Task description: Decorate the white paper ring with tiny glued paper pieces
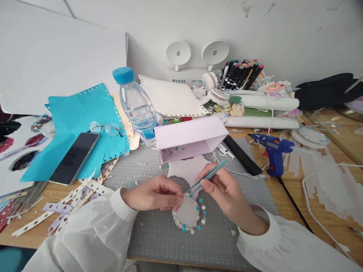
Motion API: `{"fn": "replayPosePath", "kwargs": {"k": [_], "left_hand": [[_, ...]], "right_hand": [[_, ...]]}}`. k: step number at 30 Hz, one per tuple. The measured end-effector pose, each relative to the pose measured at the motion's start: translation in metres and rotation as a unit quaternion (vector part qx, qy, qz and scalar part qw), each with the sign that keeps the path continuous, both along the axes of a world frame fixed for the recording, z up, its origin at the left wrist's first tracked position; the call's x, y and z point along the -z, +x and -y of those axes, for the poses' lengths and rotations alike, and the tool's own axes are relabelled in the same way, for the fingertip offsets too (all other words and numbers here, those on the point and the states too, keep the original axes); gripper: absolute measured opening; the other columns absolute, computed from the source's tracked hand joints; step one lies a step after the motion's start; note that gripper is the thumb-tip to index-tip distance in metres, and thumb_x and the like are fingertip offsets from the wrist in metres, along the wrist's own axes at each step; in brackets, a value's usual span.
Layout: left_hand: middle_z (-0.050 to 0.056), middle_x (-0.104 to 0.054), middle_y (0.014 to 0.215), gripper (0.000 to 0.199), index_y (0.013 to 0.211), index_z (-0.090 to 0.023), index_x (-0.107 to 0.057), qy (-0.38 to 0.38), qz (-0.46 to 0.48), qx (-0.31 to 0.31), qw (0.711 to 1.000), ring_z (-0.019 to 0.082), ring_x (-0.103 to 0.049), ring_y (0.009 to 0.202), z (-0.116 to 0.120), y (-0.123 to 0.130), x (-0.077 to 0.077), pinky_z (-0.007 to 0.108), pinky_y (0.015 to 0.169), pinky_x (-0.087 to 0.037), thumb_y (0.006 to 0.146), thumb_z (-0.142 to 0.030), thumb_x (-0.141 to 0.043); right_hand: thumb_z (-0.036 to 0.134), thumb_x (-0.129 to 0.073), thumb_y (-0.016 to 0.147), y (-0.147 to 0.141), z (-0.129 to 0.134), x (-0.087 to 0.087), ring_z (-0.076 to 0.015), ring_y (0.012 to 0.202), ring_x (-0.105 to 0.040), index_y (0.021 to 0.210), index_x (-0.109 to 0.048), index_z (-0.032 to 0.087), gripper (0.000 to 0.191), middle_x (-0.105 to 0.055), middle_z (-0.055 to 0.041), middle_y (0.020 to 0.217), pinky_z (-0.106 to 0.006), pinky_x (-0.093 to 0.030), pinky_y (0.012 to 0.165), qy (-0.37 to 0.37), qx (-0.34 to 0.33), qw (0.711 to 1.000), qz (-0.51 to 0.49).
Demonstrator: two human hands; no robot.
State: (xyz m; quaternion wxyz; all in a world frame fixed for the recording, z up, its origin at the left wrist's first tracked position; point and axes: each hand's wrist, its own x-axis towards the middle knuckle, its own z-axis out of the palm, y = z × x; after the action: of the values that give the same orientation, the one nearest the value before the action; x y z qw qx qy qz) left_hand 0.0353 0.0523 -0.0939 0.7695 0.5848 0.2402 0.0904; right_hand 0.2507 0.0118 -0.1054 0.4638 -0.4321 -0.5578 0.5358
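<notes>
My left hand (163, 194) pinches the upper left edge of a round white paper disc (187, 214). Small blue and cream paper flowers (199, 227) ring the disc's edge. Between the fingers of my right hand (222, 189) is a pair of teal tweezers (208, 177), its tips down at the disc's upper rim close to my left fingertips. A pale cut-out paper sheet (184, 169) lies just behind the disc. Beyond it stands a lilac paper box (190, 139) on its side, with small bits inside. All this rests on a grey cutting mat (159, 241).
A blue glue gun (273, 151) stands at the right, its cord running forward. Behind the box are a water bottle (137, 109) and a black bar (242, 155). Leftward lie a phone (75, 158), glasses (104, 129), blue paper (76, 109) and punched paper strips (70, 206).
</notes>
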Motion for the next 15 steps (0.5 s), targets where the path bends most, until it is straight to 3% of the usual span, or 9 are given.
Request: {"fn": "replayPosePath", "kwargs": {"k": [11,15], "left_hand": [[-0.004,-0.043,0.051,0.034,0.065,-0.011,-0.056,-0.01,-0.019,-0.016,1.0,0.006,-0.033,0.044,-0.0003,0.0002,0.0018,0.02,0.041,-0.022,0.087,-0.038,-0.059],[-0.003,-0.043,0.052,0.034,0.065,-0.011,-0.056,0.001,-0.029,-0.011,1.0,0.006,-0.032,0.046,-0.0002,-0.0003,0.0017,0.021,0.043,-0.022,0.087,-0.038,-0.058]], "right_hand": [[0.036,-0.06,0.088,0.0041,-0.003,0.0094,-0.0112,0.063,-0.043,0.09,-0.058,0.024,0.013,-0.052,0.0005,0.077,-0.026,-0.035,0.055,-0.061,0.0,0.994,-0.086],[0.036,-0.062,0.086,0.0035,-0.0041,0.0092,-0.011,0.062,-0.044,0.088,-0.059,0.023,0.014,-0.052,0.0005,0.075,-0.026,-0.036,0.056,-0.057,0.032,0.995,-0.076]]}}
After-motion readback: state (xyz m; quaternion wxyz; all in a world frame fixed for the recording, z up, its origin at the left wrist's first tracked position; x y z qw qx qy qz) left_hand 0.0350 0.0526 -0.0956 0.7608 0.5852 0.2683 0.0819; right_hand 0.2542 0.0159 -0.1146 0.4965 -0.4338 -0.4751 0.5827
